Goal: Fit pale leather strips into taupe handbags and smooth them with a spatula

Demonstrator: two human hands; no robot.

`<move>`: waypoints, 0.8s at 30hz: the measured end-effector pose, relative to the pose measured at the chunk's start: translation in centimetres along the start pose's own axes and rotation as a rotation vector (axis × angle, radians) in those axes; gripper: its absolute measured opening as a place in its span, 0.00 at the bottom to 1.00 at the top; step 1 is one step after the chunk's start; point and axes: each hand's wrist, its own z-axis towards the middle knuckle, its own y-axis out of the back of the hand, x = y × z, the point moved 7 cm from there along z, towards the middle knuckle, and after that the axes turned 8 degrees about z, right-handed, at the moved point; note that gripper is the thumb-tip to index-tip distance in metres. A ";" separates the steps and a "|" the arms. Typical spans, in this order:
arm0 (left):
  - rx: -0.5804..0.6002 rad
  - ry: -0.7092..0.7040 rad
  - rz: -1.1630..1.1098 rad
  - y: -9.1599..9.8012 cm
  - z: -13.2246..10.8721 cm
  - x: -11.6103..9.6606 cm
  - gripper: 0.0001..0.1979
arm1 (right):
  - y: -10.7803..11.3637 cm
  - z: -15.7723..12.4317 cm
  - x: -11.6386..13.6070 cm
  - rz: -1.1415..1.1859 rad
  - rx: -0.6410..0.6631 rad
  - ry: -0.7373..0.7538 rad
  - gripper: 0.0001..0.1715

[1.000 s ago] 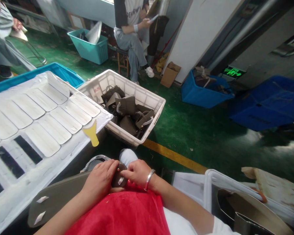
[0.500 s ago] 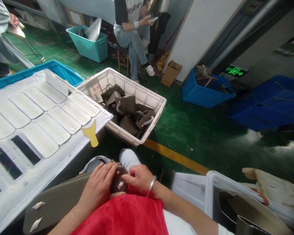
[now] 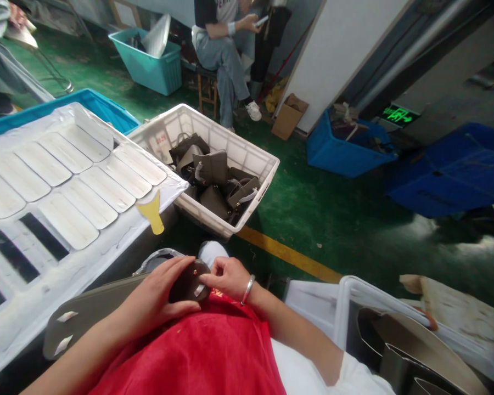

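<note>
A dark olive-brown bag panel (image 3: 94,312) stretches across my lap, and my left forearm covers part of it. Its rounded end carries a small metal stud and a white tab. My left hand (image 3: 168,288) grips this end, fingers along the far edge and thumb along the near one. My right hand (image 3: 226,277) has its fingers curled in a pinch at the panel's right edge; the fingertips are partly hidden. Two white bits of tape stick to the left end of the panel.
On the left, a covered table (image 3: 119,241) bears rows of pale rounded pieces (image 3: 69,219) and a yellow shape (image 3: 153,214). A white crate (image 3: 251,214) ahead holds dark bags (image 3: 214,170). Another white bin (image 3: 341,312) stands at my right. A person (image 3: 226,71) sits beyond.
My left hand has shifted on the panel, and its thumb now shows along the near edge. My right hand stays pinched at the right edge. The view has shifted slightly.
</note>
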 end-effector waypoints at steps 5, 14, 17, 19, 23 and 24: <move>0.025 0.031 -0.029 0.4 -0.3 0.2 0.27 | -0.4 -0.1 -1.2 0.155 0.028 -0.027 0.20; -0.052 -0.101 0.255 -1.8 -0.2 -0.9 0.36 | -0.9 -0.6 -1.5 0.414 0.054 -0.088 0.22; -0.094 -0.132 0.294 -1.9 -0.3 -1.1 0.35 | -1.0 -0.6 -1.9 0.452 0.065 -0.109 0.23; -0.117 -0.155 0.309 -1.9 -0.4 -1.2 0.35 | -1.0 -0.6 -2.1 0.427 0.052 -0.103 0.22; -0.123 -0.201 0.360 -2.2 -0.3 -1.3 0.36 | -0.4 -0.8 -1.3 0.196 -0.054 -0.034 0.16; -0.122 -0.209 0.370 -2.3 -0.3 -1.3 0.36 | -0.3 -0.9 -0.9 0.113 -0.090 -0.014 0.14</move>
